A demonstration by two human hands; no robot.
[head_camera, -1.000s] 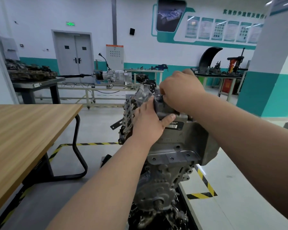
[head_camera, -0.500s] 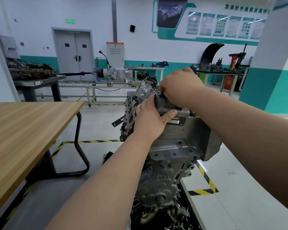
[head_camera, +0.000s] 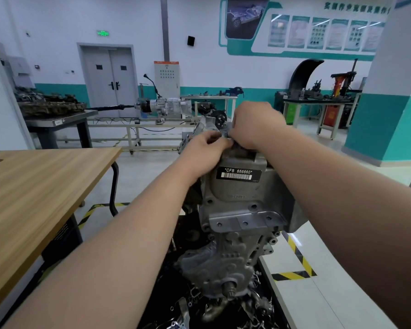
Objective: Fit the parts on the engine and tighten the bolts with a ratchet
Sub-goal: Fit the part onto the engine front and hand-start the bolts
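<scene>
Engine [head_camera: 237, 210] — grey casting, upright, standing off the desk's [head_camera: 33, 186] right edge, barcode label [head_camera: 238, 174] on its near face. Small grey part [head_camera: 226, 134] at the engine's top edge, mostly hidden by both hands. Fingers of left hand [head_camera: 204, 150] curled, pinching the part. Fingers of right hand [head_camera: 256, 124] curled over the same part from above — the two hands touching.

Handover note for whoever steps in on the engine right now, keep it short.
Left hand: fingers curled, pinching the grey part on top of the engine.
Right hand: curled over the same part from the far side.
Done: part is at the engine top; seated or not, cannot tell.
Left: seat it, fit bolts, tighten them. No ratchet or bolts in view.
</scene>
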